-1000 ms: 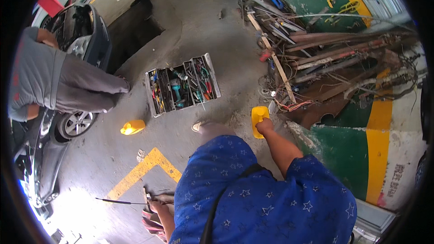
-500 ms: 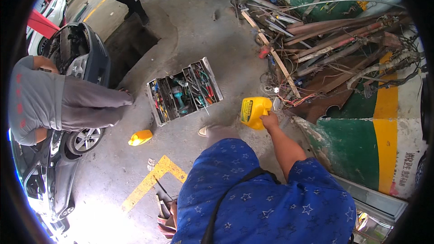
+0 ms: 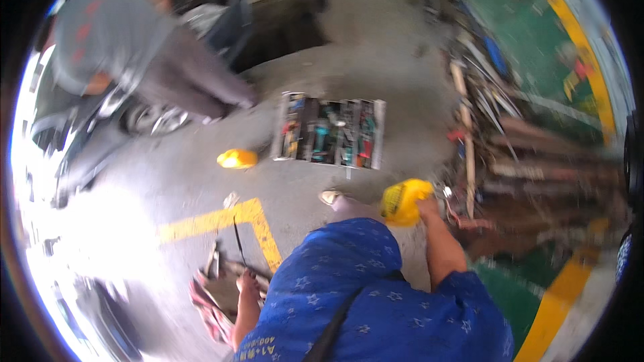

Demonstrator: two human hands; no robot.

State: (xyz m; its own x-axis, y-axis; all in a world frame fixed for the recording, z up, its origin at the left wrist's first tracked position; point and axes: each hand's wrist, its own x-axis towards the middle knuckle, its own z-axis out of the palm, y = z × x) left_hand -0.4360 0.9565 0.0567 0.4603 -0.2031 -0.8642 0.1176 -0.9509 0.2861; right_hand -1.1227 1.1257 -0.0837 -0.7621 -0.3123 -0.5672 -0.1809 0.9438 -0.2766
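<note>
My right hand [image 3: 427, 208] is closed round the handle of a yellow plastic jug [image 3: 400, 204], held out in front of me to the right. Low on the left, my left hand [image 3: 247, 282] is closed at the rim of a reddish-brown tool bag [image 3: 203, 305], whose mouth gapes. A thin black rod [image 3: 239, 238] and a wooden-looking handle stick up from the bag. Ahead of my foot an opened metal toolbox [image 3: 379, 135] lies on the floor, full of hand tools and a teal power tool. Left of it, a second yellow jug [image 3: 236, 158] lies on its side.
A co-worker in grey [image 3: 121, 30] bends over a car at the far left. Scrap wood, pipes and wires [image 3: 530, 161] are heaped on the right beside a green and yellow panel. A dark pit [image 3: 285, 27] opens in the floor beyond. A yellow line [image 3: 208, 221] marks the floor.
My view has swung, blurring the picture and shifting the toolbox and scrap heap rightward. My left hand and the tool bag have come further into sight. The yellow jug stays in my right hand.
</note>
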